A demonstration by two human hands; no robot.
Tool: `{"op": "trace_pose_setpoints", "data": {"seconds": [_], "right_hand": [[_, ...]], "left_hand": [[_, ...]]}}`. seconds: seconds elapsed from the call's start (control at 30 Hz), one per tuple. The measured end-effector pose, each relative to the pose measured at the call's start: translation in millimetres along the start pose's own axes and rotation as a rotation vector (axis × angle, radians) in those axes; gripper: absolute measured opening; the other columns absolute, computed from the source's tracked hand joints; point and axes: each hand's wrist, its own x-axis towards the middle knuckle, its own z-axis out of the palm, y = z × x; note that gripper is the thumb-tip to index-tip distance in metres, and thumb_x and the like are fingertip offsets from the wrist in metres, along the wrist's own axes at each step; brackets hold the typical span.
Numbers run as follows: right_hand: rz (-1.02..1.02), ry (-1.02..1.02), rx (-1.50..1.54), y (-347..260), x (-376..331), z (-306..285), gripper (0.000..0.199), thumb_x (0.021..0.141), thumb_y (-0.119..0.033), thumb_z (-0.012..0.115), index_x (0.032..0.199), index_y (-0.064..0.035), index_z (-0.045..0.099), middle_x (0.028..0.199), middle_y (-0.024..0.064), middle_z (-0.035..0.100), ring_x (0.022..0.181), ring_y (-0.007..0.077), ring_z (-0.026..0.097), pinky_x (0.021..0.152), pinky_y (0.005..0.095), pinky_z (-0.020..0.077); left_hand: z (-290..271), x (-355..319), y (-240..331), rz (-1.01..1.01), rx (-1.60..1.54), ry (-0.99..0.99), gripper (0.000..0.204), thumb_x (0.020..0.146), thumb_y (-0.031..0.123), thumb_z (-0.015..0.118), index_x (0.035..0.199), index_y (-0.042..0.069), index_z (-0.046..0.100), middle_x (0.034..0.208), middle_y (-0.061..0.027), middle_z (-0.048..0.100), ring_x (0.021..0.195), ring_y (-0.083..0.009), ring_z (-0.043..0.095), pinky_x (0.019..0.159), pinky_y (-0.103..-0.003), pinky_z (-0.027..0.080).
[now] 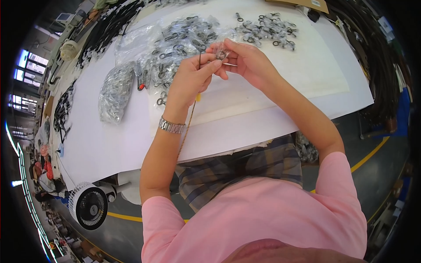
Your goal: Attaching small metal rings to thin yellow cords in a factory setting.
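Over the white table, my two hands meet at a small dark metal piece in clear plastic wrap (222, 54). The fingers of my right hand (251, 63) pinch it from the right. My left hand (191, 78), with closed fingers, touches its left side. A thin brown cord-like strip (189, 124) runs through my left hand and down past the wrist toward the table edge. Just beyond my hands lies a heap of plastic-wrapped dark metal hooks (180, 37). Several more wrapped hooks (267, 30) lie apart at the far right.
A full clear plastic bag (117, 92) stands left of the heap, near a small red-tipped item (141, 87). Dark straps (109, 28) line the far left edge, and more dark strips (372, 57) hang at the right. A white fan (90, 206) stands at lower left.
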Motion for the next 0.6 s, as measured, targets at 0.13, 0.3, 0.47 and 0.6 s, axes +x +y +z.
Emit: {"op": "trace_pose_setpoints", "data": {"seconds": [0.13, 0.3, 0.47, 0.6], "right_hand": [[0.026, -0.027, 0.038, 7, 4, -8, 0.034, 0.108, -0.027, 0.056, 0.120, 0.0010, 0.070, 0.104, 0.0075, 0.072, 0.093, 0.0165, 0.068, 0.091, 0.0352, 0.0552], [0.038, -0.029, 0.101, 5, 2, -7, 0.031, 0.108, -0.025, 0.056, 0.121, 0.0000, 0.069, 0.115, 0.0084, 0.073, 0.102, 0.0171, 0.069, 0.095, 0.0350, 0.0547], [0.059, 0.006, 0.184, -4, 0, 0, 0.031, 0.109, -0.028, 0.053, 0.120, -0.0034, 0.069, 0.123, 0.0076, 0.073, 0.111, 0.0173, 0.068, 0.098, 0.0344, 0.0535], [0.060, 0.031, 0.129, -1, 1, -5, 0.033, 0.110, -0.032, 0.052, 0.121, -0.0050, 0.069, 0.125, 0.0070, 0.072, 0.117, 0.0181, 0.067, 0.100, 0.0339, 0.0532]], "left_hand": [[1, 0, 1, 0.011, -0.005, 0.033, 0.023, 0.104, 0.017, 0.062, 0.113, -0.003, 0.069, 0.085, -0.0083, 0.074, 0.045, 0.0002, 0.035, 0.040, -0.019, 0.022], [4, 1, -1, 0.062, -0.053, 0.106, 0.024, 0.105, 0.017, 0.060, 0.116, -0.002, 0.068, 0.086, -0.0096, 0.075, 0.045, 0.0009, 0.034, 0.040, -0.017, 0.022], [5, -1, 7, 0.161, -0.094, 0.311, 0.023, 0.105, 0.020, 0.062, 0.109, 0.000, 0.072, 0.074, -0.0016, 0.066, 0.047, 0.0012, 0.034, 0.042, -0.018, 0.023], [-2, -3, 8, 0.114, -0.096, 0.321, 0.023, 0.104, 0.020, 0.065, 0.106, 0.000, 0.075, 0.067, 0.0063, 0.052, 0.050, 0.0014, 0.035, 0.044, -0.019, 0.021]]}}
